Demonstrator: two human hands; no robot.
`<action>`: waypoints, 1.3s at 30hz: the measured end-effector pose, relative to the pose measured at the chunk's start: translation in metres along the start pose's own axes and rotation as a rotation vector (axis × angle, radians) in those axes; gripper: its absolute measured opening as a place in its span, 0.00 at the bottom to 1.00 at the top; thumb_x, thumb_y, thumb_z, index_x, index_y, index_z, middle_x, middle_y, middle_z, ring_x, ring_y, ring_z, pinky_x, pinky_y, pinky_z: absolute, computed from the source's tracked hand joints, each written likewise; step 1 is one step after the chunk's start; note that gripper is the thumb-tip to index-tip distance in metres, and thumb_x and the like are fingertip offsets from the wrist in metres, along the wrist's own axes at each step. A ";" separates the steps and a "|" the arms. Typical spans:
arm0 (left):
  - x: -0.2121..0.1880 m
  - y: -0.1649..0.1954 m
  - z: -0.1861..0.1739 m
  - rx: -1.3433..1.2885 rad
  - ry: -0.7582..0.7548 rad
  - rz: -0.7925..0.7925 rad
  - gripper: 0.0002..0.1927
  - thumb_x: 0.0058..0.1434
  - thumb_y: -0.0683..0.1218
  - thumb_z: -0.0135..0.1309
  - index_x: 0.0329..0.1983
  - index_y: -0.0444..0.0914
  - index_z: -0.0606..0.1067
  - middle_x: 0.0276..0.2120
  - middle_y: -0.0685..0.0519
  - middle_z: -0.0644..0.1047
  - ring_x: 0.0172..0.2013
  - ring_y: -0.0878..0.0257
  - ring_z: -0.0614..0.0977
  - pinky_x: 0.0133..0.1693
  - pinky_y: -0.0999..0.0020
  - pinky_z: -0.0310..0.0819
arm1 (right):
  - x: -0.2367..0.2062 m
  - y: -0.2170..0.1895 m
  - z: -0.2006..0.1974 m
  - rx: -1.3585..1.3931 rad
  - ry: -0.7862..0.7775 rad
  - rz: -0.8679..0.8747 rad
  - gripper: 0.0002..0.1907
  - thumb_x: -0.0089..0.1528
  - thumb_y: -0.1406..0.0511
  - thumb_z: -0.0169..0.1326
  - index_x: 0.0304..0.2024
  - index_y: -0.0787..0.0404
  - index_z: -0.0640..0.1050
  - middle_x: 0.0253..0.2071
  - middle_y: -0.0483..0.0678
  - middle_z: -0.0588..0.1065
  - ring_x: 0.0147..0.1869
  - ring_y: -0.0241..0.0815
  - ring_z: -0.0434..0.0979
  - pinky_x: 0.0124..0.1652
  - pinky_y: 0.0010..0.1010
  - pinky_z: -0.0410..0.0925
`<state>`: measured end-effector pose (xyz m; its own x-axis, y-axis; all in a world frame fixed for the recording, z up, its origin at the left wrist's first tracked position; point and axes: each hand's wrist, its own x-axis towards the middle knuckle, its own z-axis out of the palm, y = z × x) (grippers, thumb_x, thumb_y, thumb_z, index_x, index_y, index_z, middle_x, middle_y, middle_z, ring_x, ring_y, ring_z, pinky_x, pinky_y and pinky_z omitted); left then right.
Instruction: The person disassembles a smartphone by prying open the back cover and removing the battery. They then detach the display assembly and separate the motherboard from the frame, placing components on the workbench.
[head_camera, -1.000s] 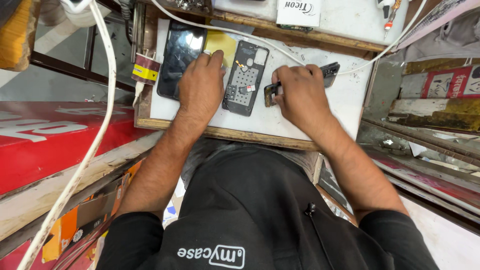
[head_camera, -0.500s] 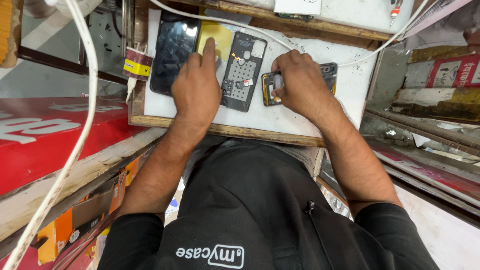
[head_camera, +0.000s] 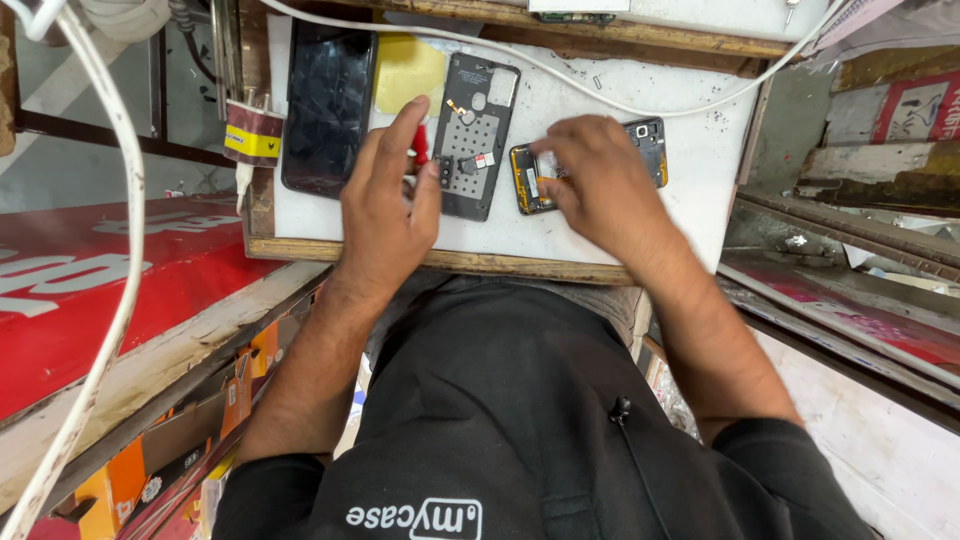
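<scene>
Nearest: orange cardboard box (head_camera: 165, 470) low left, under a long red sign panel (head_camera: 110, 290) w/ white lettering. Red-and-yellow label (head_camera: 252, 133) stood at the white desk (head_camera: 700, 170) left edge. Left hand (head_camera: 385, 205) lay flat on desk, fingers loosely spread, grip closed on nothing; a red bit (head_camera: 420, 150) showed just beside its index finger. Grey phone back cover (head_camera: 475, 135) lay touching that hand's right side. Right hand (head_camera: 600, 185) covered the opened phone body (head_camera: 650, 150), fingertips pressed on it; grip state couldn't be told. Farther: black phone screen (head_camera: 328, 105), yellow pad (head_camera: 408, 70), white cable (head_camera: 620, 95).
</scene>
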<state>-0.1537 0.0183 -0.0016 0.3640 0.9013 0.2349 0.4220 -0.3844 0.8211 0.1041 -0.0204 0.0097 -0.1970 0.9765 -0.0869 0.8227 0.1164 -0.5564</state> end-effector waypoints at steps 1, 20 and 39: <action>0.000 -0.002 -0.002 0.001 0.008 -0.035 0.29 0.70 0.33 0.51 0.73 0.41 0.64 0.49 0.45 0.75 0.42 0.59 0.83 0.38 0.68 0.83 | -0.005 0.000 0.006 -0.031 0.048 -0.021 0.21 0.60 0.66 0.66 0.55 0.58 0.79 0.60 0.54 0.72 0.68 0.58 0.66 0.68 0.52 0.60; 0.001 -0.024 0.009 0.594 -0.083 -0.188 0.19 0.64 0.42 0.60 0.58 0.35 0.75 0.49 0.42 0.71 0.41 0.49 0.83 0.38 0.59 0.82 | -0.020 0.008 0.056 -0.106 0.321 -0.036 0.11 0.63 0.68 0.63 0.49 0.55 0.82 0.63 0.53 0.72 0.75 0.61 0.63 0.70 0.68 0.54; -0.034 0.150 -0.047 -0.634 -0.550 0.890 0.04 0.62 0.36 0.53 0.38 0.27 0.73 0.45 0.44 0.75 0.38 0.55 0.78 0.42 0.64 0.80 | -0.026 0.004 0.040 0.014 0.301 -0.025 0.15 0.65 0.71 0.59 0.55 0.62 0.79 0.63 0.55 0.74 0.77 0.63 0.62 0.73 0.61 0.52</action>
<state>-0.1420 -0.0609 0.1381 0.6863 0.1098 0.7190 -0.5770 -0.5198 0.6301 0.0914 -0.0530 -0.0237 -0.0488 0.9834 0.1745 0.8116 0.1408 -0.5670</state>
